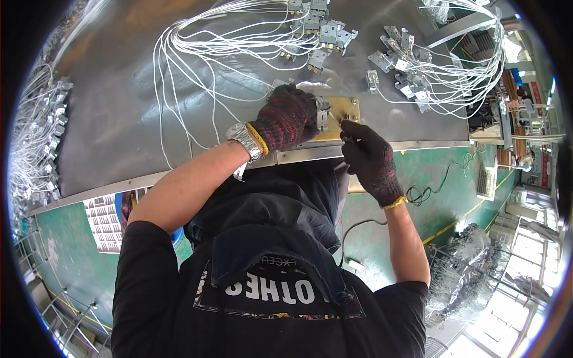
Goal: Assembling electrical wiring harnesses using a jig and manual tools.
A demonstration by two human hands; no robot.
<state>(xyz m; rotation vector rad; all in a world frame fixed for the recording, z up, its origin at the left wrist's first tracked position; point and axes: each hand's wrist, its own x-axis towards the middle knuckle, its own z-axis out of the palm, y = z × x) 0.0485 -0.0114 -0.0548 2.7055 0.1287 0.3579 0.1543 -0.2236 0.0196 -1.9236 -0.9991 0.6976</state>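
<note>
My left hand (286, 116), in a dark red-and-black knit glove with a yellow cuff, is closed round a small metal-and-grey part (322, 113). That part sits at the left side of a brass-coloured plate (353, 107) near the table's front edge. By the plate's right front corner, my right hand (371, 160), gloved alike, has its fingers bent together. Something thin seems to stick out from its fingertips toward the plate, too small to name. Just beyond my left hand, white wires run to the pile of grey connector pieces (328, 36).
The metal-topped table (119, 119) has a raised front edge. Another bundle of wired parts (406, 65) lies at the right, and many more hang along the left side (45, 143). Below, a black cable (421, 194) lies on the green floor; wrapped bundles (465, 274) stand at the right.
</note>
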